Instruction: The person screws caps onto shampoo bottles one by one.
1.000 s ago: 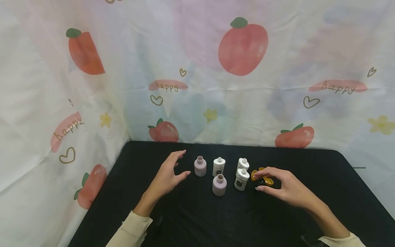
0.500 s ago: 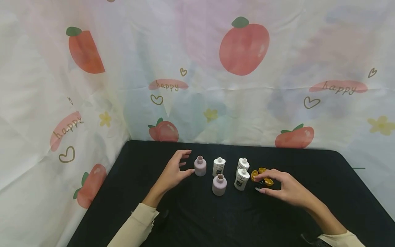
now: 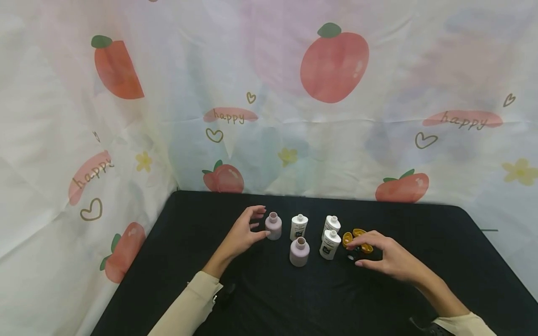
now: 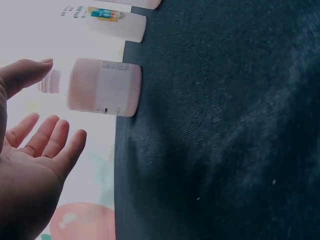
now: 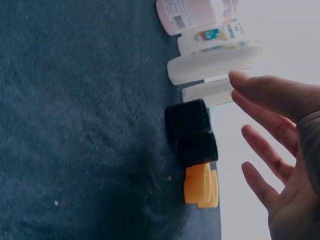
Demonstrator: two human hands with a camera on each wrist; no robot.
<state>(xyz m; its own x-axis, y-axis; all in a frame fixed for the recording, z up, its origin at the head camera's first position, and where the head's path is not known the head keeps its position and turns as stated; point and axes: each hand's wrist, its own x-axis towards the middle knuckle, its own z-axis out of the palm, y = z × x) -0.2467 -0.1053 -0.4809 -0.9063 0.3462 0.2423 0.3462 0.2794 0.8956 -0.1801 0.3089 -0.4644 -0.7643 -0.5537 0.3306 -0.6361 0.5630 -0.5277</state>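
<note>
Hands (image 3: 244,237) (image 3: 388,256) hover, left beside pink bottle (image 4: 105,87), right near black caps (image 5: 190,125)

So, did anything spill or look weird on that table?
Nothing looks spilled or tipped over. One odd thing: the two round, pale pink, plastic-looking bottles stand open at the top, while hollow yellow pieces and rounded black pieces, which might be caps, sit by the right hand.

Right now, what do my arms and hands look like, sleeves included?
The left sleeve and right sleeve are cream fabric. A black item, partly cut off, shows at the right one's edge. The left hand and right hand wear no gloves.
</note>
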